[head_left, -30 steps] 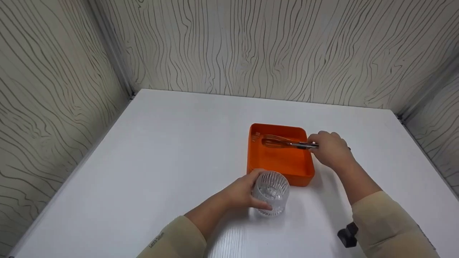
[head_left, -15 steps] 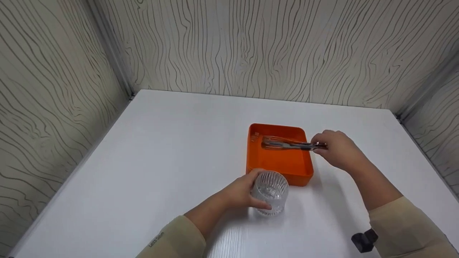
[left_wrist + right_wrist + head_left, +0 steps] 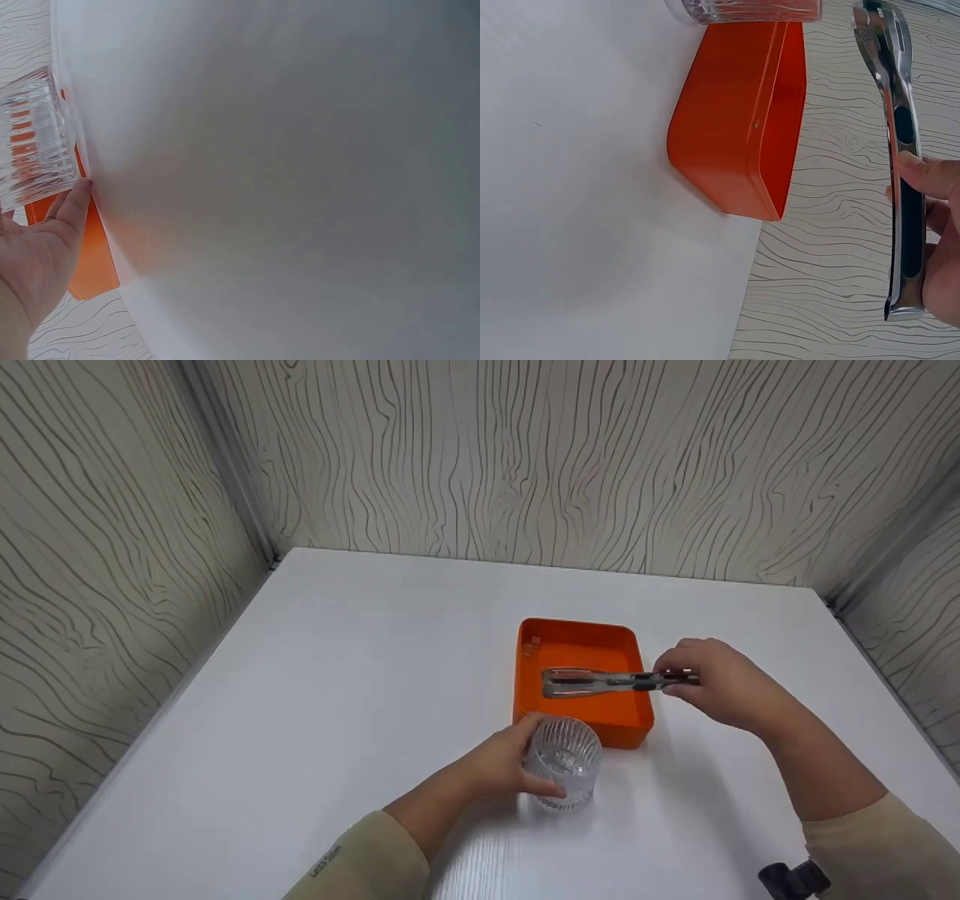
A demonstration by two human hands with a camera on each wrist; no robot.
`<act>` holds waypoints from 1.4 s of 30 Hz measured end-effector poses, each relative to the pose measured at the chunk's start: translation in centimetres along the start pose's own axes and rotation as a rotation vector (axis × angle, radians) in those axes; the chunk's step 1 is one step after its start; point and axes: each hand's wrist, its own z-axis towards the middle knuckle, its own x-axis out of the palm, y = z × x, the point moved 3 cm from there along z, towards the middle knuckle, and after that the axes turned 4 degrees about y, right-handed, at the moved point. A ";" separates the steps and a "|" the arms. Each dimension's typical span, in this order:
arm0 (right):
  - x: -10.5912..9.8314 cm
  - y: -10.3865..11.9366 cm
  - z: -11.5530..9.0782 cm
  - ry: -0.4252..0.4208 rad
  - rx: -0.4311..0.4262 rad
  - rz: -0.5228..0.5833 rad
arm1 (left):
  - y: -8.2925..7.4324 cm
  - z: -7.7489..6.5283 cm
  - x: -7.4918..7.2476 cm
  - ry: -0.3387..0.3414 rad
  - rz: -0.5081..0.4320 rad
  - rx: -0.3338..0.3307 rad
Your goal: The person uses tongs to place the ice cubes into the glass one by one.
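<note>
My left hand (image 3: 495, 765) grips a ribbed clear drinking glass (image 3: 566, 757) from its left side, thumb across the front. The glass stands just in front of the orange box (image 3: 628, 737). My right hand (image 3: 724, 682) holds metal tongs (image 3: 592, 682) with dark grip panels by the handle. Their tips hang over the inside of the box, pointing left. In the right wrist view the tongs (image 3: 907, 202) look nearly closed, with the thumb pressing on one arm. A few small clear pieces (image 3: 532, 645) lie in the box's back left corner.
The white table (image 3: 337, 697) stretches wide to the left of the box. Pale panels with a wood-grain pattern (image 3: 465, 457) rise behind the table and at both sides. A small black object (image 3: 793, 880) sits at my right sleeve.
My right hand has drawn the tongs a little to the right, and their tips have swung from the back of the box towards its middle. My left hand and the glass have stayed put.
</note>
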 end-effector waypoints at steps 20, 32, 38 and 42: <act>0.3 0.0 -1.9 0.133 -0.046 0.062 | 0.0 -0.1 0.1 0.010 -0.044 0.028; 0.6 -0.4 -2.4 0.159 -0.068 0.074 | 0.1 -0.1 0.1 0.008 -0.041 0.054; 0.8 -0.5 -2.4 0.180 -0.013 0.080 | 0.1 -0.1 0.1 0.008 -0.051 0.023; 0.9 -0.6 -2.4 0.184 0.002 0.081 | 0.1 0.0 0.1 0.007 -0.042 0.009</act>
